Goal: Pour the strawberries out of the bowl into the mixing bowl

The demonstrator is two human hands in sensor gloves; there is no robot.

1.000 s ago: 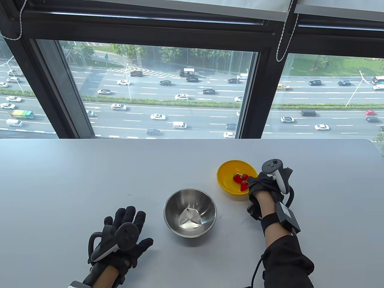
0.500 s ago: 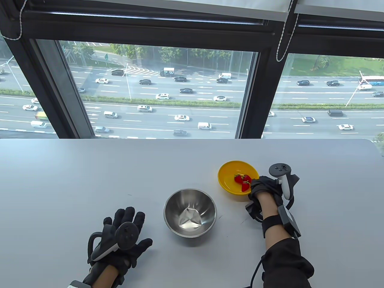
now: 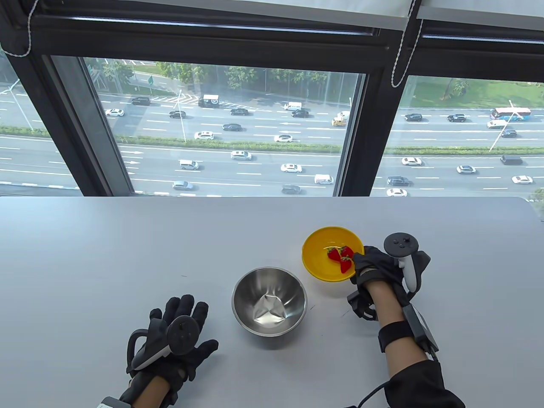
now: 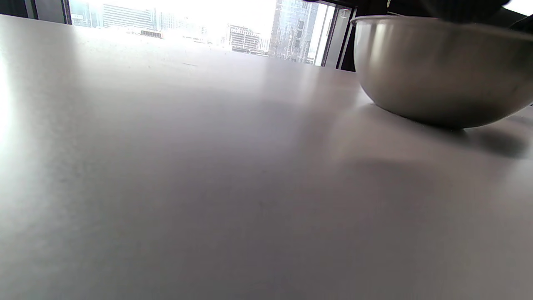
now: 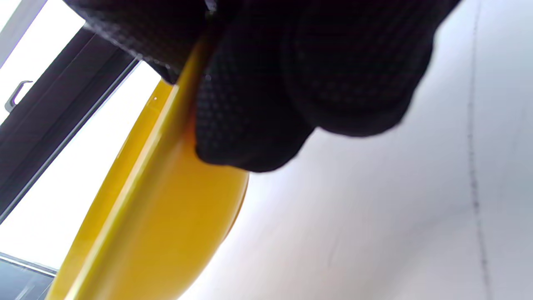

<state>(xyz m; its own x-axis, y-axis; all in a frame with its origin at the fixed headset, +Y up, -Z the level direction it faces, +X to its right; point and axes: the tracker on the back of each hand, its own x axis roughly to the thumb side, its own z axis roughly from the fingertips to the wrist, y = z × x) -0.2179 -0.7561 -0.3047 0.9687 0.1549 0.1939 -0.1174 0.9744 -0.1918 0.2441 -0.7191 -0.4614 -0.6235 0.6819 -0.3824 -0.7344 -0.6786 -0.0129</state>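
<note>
Nearest the person, the left hand (image 3: pixel 172 340) lay flat on the table (image 3: pixel 106 255) with its fingers spread, holding nothing. Its position matched the two earlier table views. Just to its right and slightly farther out stood the steel mixing bowl (image 3: pixel 269 301), upright and empty; the left wrist view showed its outer wall (image 4: pixel 437 71) resting on the tabletop.

Beyond the mixing bowl and to its right, the right hand (image 3: pixel 376 267) gripped the near right rim of the yellow bowl (image 3: pixel 318 263). The right wrist view showed gloved fingers (image 5: pixel 250 121) clamped over the rim, with the bowl's underside (image 5: pixel 166 229) apparently clear of the table. Compared with the view half a second earlier, the yellow bowl had shifted left toward the mixing bowl and appeared slightly raised. The strawberries (image 3: pixel 340 257) sat together inside it, close to the gripping fingers. This indicated that the carry was under way; tipping was not yet begun.

The two bowls stood near each other but apart. Open tabletop lay between them and on the far side, up to the table edge at the window (image 3: pixel 238 127). No obstacle lay on the path between the rims.
</note>
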